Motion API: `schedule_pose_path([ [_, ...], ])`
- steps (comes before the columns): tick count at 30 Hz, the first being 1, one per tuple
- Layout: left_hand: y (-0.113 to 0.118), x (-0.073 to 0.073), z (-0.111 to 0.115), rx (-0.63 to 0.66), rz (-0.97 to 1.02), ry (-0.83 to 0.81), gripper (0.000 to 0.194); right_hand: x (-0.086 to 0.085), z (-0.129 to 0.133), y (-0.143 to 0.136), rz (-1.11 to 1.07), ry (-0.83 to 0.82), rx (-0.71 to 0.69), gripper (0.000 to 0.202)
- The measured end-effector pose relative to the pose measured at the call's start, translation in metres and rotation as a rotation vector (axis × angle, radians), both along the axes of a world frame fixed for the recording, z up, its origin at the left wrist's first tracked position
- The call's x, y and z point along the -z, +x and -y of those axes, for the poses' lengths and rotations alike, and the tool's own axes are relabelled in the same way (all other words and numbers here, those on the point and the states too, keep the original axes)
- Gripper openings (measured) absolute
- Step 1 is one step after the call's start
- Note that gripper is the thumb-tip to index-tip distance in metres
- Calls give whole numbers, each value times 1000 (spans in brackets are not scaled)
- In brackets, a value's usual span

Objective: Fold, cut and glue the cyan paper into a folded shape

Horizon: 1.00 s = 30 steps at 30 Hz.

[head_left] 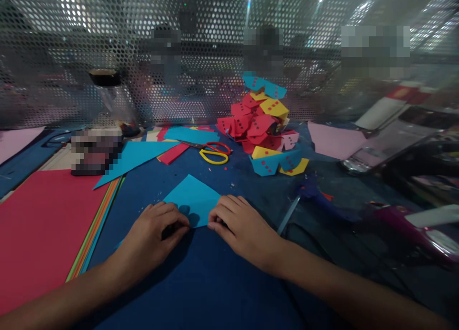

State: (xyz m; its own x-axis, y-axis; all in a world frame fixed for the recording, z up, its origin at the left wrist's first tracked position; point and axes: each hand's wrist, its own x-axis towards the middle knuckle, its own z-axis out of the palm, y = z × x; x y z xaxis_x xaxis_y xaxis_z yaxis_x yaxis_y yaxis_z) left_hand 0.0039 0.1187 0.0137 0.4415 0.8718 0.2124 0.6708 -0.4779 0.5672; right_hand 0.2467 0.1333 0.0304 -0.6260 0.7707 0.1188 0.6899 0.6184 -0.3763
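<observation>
A light blue sheet of paper (pixel 193 198) lies on the dark blue table, one corner pointing away from me. My left hand (pixel 156 229) pinches its near left edge between thumb and fingers. On the right, my right hand (pixel 242 227) has its fingers closed on the near right edge. A small gap separates the two pinches. Beyond the sheet rest scissors (pixel 215 153) with one red and one yellow handle. Further back is a pile of folded red, yellow, pink and blue paper pieces (pixel 260 124) with red dots.
Coloured sheets (pixel 50 215) are stacked at left, near a phone (pixel 95 153), a blue paper triangle (pixel 139 155) and a bottle (pixel 114 100). At right are a blue glue gun (pixel 315 196), a magenta tool (pixel 409 229) and pink paper (pixel 335 141). Perforated metal (pixel 201 76) stands behind.
</observation>
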Motion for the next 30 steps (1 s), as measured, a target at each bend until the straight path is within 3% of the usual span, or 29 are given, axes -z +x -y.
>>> schedule_pose_path([
  [8,-2,-3,0,16,-45,85,17,3,0,5,16,71,-37,11],
  [18,-10,-7,4,46,-41,132,17,0,-1,6,7,27,-21,11],
  [30,-40,-12,19,-47,-125,110,20,-3,-2,5,1,-11,-8,13],
])
